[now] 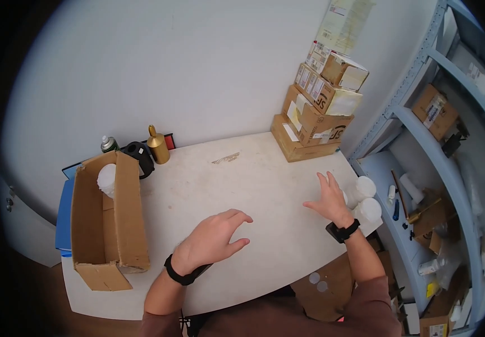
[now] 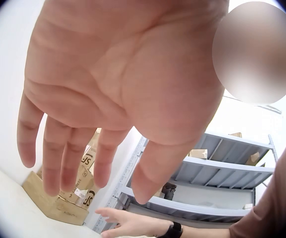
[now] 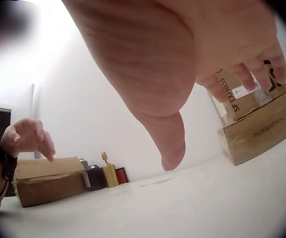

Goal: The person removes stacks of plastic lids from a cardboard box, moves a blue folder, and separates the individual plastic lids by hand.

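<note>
My left hand (image 1: 209, 237) hovers over the front middle of the white table, its fingers relaxed and nothing in it. In the left wrist view, the bare palm (image 2: 93, 74) shows with fingers extended. Toward the table's right edge is my right hand (image 1: 331, 201), fingers spread and holding nothing. Right beside it stand white round tubs (image 1: 370, 209), one partly hidden behind the hand. An open cardboard box (image 1: 132, 216) sits at the left of the table, with a white round tub (image 1: 106, 178) inside its far end.
Behind the box stand a gold bottle (image 1: 158, 147), a black object (image 1: 140, 157) and a spray can (image 1: 109, 144). Taped cardboard boxes (image 1: 314, 126) are stacked at the back right. A blue folder (image 1: 64, 216) lies left of the open box. Metal shelving (image 1: 408, 121) borders the right side.
</note>
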Tool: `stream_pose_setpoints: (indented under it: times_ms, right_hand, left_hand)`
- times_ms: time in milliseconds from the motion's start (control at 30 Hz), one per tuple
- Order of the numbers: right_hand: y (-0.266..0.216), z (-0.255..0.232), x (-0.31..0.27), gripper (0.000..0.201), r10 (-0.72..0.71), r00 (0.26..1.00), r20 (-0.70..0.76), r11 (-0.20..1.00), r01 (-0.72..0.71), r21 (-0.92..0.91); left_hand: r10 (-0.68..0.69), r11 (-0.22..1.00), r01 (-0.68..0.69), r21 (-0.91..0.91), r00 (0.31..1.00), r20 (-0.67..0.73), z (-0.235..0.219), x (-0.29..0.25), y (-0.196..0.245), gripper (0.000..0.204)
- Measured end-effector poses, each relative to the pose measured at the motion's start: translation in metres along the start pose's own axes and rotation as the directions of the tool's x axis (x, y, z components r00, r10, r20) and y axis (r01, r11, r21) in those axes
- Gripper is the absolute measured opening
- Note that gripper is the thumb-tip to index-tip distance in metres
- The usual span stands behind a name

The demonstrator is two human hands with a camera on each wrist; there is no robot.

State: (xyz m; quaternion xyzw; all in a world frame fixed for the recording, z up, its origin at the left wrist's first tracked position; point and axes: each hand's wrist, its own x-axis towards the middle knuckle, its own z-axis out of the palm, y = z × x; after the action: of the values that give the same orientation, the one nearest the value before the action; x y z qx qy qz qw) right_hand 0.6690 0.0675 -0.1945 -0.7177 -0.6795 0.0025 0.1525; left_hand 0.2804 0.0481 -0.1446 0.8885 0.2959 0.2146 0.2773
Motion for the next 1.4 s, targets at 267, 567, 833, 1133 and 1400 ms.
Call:
stream_pose_setpoints:
  times_ms: [267, 567, 833, 1133, 1400]
  right_hand:
    - [0.069, 0.0, 0.016, 0.13, 0.171, 0.917, 0.36, 0.96, -0.072, -0.271]
    - [0.075, 0.027, 0.007, 0.109, 0.209, 0.932, 0.296, 0.956, -0.131, -0.261]
    - [0.057, 0.026, -0.006, 0.101, 0.07, 0.977, 0.201, 0.994, -0.051, -0.099]
    - [-0.09, 0.022, -0.032, 0.098, -0.372, 0.926, 0.068, 0.9, 0.342, 0.27]
    - [-0.184, 0.02, -0.032, 0.114, -0.581, 0.799, -0.158, 0.765, 0.602, 0.231]
  left_hand:
    - [-0.061, 0.998, 0.061, 0.002, 0.996, 0.068, -0.003, -0.013, -0.018, 0.043]
    - [-0.057, 0.998, 0.06, 0.029, 0.994, -0.089, -0.026, -0.026, -0.02, 0.044]
    - [-0.056, 0.998, 0.056, -0.002, 0.998, -0.033, -0.013, -0.025, -0.019, 0.047]
    - [-0.34, 0.829, 0.297, -0.475, 0.94, -0.005, 0.072, 0.015, -0.06, 0.081]
    - [-0.261, 0.714, 0.153, -0.683, 0.964, -0.057, 0.039, 0.014, -0.069, 0.083]
